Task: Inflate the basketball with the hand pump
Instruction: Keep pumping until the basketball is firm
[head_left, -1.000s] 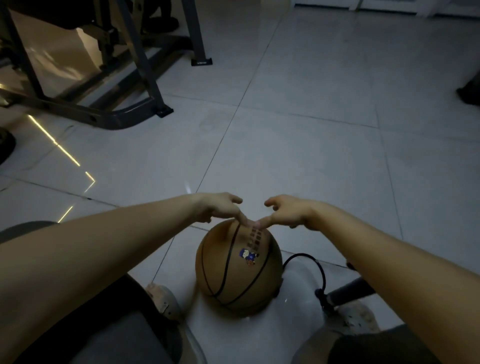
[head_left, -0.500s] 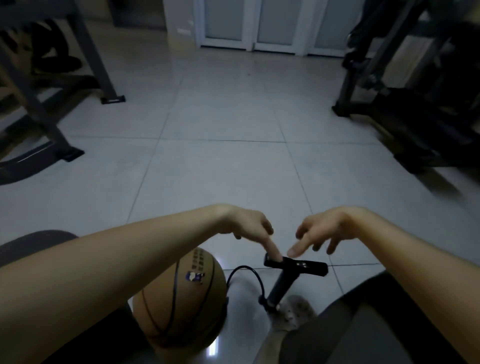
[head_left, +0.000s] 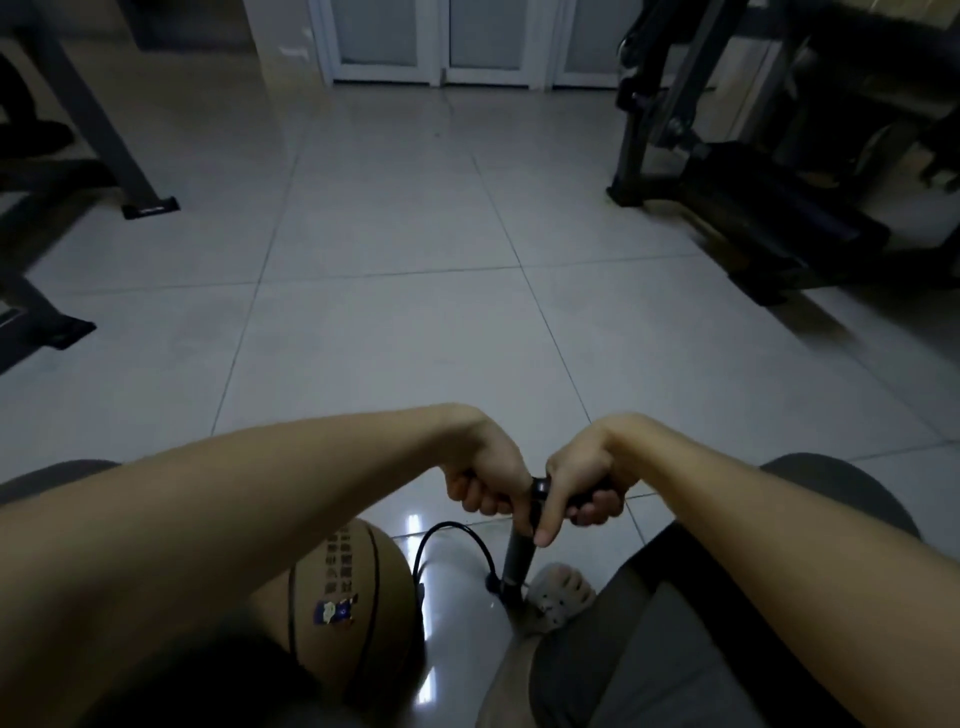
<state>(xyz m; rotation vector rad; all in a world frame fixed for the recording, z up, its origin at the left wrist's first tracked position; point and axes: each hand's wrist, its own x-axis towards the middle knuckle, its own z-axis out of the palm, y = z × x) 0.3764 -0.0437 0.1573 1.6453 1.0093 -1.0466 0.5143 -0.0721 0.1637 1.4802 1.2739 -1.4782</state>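
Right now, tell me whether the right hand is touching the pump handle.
Touching. The head view shows the right hand wrapped round the pump handle, with the left hand gripping its other end.

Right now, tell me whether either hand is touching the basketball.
No: the left hand and the right hand both grip the pump handle, clear of the basketball.

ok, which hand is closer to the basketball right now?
Left. The left hand grips the pump handle on the side toward the basketball; the right hand grips the handle's other end, beyond the pump shaft.
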